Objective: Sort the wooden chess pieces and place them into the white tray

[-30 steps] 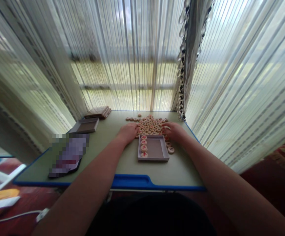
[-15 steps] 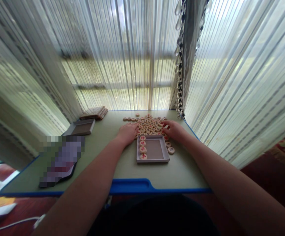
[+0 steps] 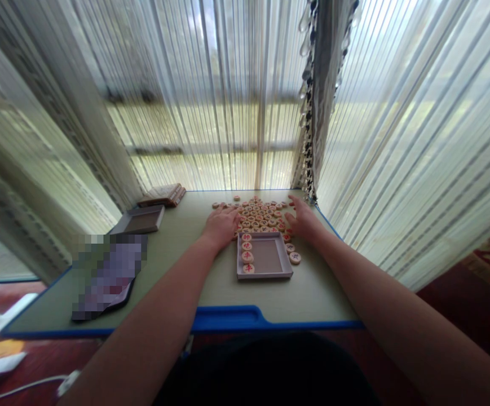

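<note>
Many round wooden Chinese chess pieces (image 3: 261, 214) lie spread in a cluster toward the far side of the table. My left hand (image 3: 223, 224) rests at the cluster's left edge, fingers stretched out over or against the nearest pieces. On the opposite side, my right hand (image 3: 304, 221) has its thumb and fingers spread apart, with no piece visible in it. Between my forearms sits a shallow cardboard box (image 3: 286, 256). Several red-marked pieces (image 3: 247, 257) form a column along its left wall. Loose dark-marked pieces (image 3: 295, 257) lie just right of the box.
On the left of the green table (image 3: 177, 282) are an empty box lid (image 3: 143, 219), a stack of books (image 3: 162, 194) and a blurred-out flat item (image 3: 109, 279). A blue pen tray (image 3: 228, 317) runs along the near edge. Sheer curtains (image 3: 211, 113) hang behind the table.
My right hand has opened wider and shifted slightly outward and away from the pieces. My left hand's fingers have reached a little farther forward. The box's contents look the same.
</note>
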Available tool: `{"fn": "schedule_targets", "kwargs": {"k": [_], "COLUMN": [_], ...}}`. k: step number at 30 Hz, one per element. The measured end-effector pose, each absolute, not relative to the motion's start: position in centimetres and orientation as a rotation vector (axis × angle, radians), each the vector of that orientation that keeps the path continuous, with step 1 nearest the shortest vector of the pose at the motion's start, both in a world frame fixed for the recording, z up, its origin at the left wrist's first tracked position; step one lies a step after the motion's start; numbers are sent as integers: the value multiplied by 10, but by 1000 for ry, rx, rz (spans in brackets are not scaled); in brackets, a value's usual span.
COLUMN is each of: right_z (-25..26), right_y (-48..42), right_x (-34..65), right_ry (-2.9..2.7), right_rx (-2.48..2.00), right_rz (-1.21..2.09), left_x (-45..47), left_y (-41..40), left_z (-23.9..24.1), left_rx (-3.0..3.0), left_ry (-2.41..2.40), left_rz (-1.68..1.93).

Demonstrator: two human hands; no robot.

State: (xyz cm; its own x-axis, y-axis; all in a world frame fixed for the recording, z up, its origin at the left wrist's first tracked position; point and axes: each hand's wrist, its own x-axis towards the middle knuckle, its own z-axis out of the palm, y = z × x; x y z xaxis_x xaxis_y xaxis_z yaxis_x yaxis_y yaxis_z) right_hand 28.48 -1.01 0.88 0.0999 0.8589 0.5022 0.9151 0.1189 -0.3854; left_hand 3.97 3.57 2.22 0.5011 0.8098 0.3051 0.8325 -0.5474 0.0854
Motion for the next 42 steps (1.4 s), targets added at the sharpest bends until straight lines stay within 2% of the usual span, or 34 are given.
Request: {"fn": "schedule_targets", "kwargs": {"k": [8, 14, 19, 30, 35, 42], "right_z": [17, 19, 21, 24, 25, 25], "right_y": [-17, -22, -24, -24, -26, -27], "right_x": [268, 269, 278, 282, 287, 294], "right_ry": [-2147, -2165, -2195, -2165, -1999, -1979], "right_rx": [-1349, -1345, -1346, -1487, -1703, -1869], "right_rz": [111, 77, 82, 105, -33, 62], "left_x": [35, 33, 30, 33, 33, 33], "left_y": [39, 43, 43, 38, 36, 35], "left_z": [21, 21, 27, 30, 31, 32], "left_rx": [-2784, -2739, -2716, -2721, -2696, -2655], "left_ry": [-1384, -1450, -1386, -1419, -1434, -1464], "left_rz": [-355, -357, -500, -572, -533, -455]}}
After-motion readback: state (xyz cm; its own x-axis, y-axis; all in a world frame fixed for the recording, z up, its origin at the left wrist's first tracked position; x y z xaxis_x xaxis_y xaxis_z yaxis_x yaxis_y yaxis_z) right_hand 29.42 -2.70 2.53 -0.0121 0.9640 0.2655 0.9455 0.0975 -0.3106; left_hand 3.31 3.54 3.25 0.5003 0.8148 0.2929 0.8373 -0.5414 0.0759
